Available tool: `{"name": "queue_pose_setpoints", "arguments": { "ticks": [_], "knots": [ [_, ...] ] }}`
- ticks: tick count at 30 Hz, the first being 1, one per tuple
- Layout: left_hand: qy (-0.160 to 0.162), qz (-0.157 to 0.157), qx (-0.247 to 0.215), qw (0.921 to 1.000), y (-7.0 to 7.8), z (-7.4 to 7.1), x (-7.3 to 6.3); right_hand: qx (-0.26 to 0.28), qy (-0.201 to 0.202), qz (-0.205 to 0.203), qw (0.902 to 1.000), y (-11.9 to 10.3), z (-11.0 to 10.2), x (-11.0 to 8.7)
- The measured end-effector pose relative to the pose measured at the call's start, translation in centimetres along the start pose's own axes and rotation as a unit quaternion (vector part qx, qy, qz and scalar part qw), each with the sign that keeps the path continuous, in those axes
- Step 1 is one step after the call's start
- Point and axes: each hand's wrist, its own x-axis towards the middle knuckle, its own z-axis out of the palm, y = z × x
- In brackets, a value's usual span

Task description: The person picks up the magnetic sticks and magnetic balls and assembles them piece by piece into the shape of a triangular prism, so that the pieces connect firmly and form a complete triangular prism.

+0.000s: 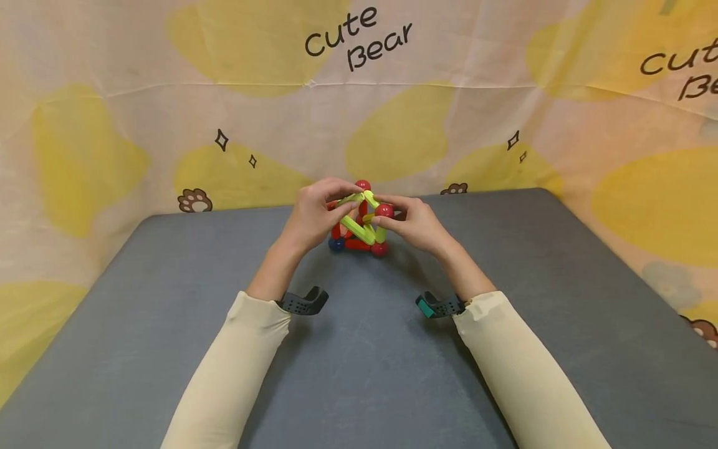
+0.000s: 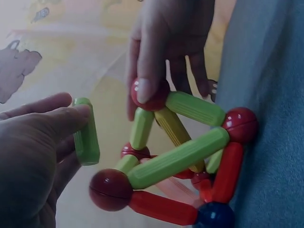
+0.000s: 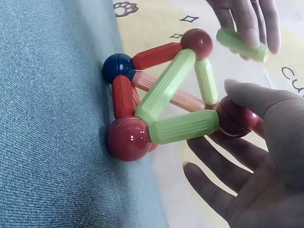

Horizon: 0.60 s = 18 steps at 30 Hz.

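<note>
Near the table's far edge stands a frame of magnetic rods and balls, its green rod (image 2: 180, 158) running between red balls. A dark blue ball (image 3: 118, 68) and red rods (image 3: 124, 96) form part of its base. My left hand (image 1: 316, 212) pinches a loose light green rod (image 2: 86, 135) between thumb and fingers, apart from the frame in the left wrist view. My right hand (image 1: 417, 222) holds a red ball (image 3: 236, 118) at the frame's upper corner, thumb on one side, fingers beneath. Yellow and pink rods show inside the frame.
The frame rests on a grey table (image 1: 359, 374) with rounded far corners. Behind hangs a cream and yellow printed cloth (image 1: 269, 118). Dark bands (image 1: 305, 302) sit at both wrists, below the cream sleeves (image 1: 235, 362).
</note>
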Motion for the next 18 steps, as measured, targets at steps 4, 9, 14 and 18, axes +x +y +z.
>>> {"name": "queue_pose_setpoints", "arguments": {
  "ticks": [4, 9, 14, 18],
  "knots": [
    [-0.008, 0.012, 0.003, 0.9999, -0.5, 0.1, 0.0, 0.001, -0.003, -0.005, 1.0000, -0.2, 0.0, 0.0],
    [-0.023, 0.033, 0.023, 0.9989, -1.0, 0.4, 0.1, 0.001, -0.006, -0.005, 1.0000, -0.3, -0.1, 0.0],
    [-0.051, 0.059, 0.094, 0.9925, -1.5, 0.8, 0.2, -0.005, -0.010, -0.005, 0.9999, -0.2, -0.2, 0.1],
    [-0.055, 0.062, 0.148, 0.9855, -1.8, 0.9, 0.2, -0.003, -0.001, -0.008, 1.0000, 0.1, -0.3, 0.1]
  ]
}}
